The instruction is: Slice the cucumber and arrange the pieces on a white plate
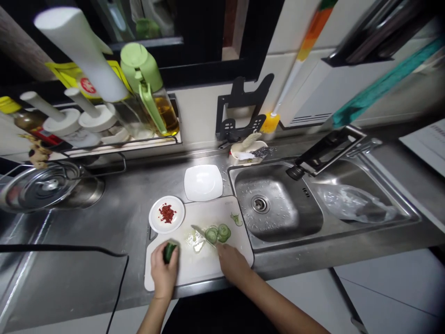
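A dark-green cucumber piece, showing a pale cut end on its far side, is being held over the left half of a white cutting board. A knife is slanting mid-board, its blade running alongside overlapping, green-rimmed cucumber slices.

Dark green cucumber piece; pale green cucumber slices with darker green rims; white cutting board; red chopped bits on a white plate; silver-grey bench.
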The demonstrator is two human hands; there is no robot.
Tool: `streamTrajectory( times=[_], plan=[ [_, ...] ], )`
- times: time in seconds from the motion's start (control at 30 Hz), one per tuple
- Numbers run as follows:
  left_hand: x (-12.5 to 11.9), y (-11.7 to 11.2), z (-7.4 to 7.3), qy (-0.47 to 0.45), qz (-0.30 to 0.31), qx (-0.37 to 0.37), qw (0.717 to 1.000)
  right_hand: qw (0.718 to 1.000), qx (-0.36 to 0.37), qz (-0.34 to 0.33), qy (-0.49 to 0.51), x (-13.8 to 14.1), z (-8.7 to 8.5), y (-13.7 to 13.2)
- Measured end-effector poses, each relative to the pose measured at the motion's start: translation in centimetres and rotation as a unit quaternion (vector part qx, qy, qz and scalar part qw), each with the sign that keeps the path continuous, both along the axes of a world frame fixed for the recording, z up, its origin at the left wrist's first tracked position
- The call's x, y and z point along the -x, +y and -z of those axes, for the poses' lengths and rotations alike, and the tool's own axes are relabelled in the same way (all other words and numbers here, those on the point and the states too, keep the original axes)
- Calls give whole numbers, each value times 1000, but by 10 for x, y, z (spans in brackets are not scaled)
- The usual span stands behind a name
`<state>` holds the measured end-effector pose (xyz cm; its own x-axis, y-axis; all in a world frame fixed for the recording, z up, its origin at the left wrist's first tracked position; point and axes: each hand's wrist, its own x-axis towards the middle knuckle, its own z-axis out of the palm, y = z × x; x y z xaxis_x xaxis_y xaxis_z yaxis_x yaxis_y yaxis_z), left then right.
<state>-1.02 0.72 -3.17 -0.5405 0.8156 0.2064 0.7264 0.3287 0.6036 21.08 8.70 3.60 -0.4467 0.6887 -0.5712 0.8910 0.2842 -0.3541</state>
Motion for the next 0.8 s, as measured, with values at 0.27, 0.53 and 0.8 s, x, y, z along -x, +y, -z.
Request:
streamTrajectory(
  times=[0.27,0.53,0.8],
  plan=[
    [39,-12,5,-28,-116,83,989,993,-69,-93,0,-16,-9,-5],
    [36,-13,3,-71,-103,87,988,996,-50,-63,28,-38,-25,-9],
    [22,-4,-13,25,-35,6,999,984,-12,67,166,-70,-18,-26]
  ],
)
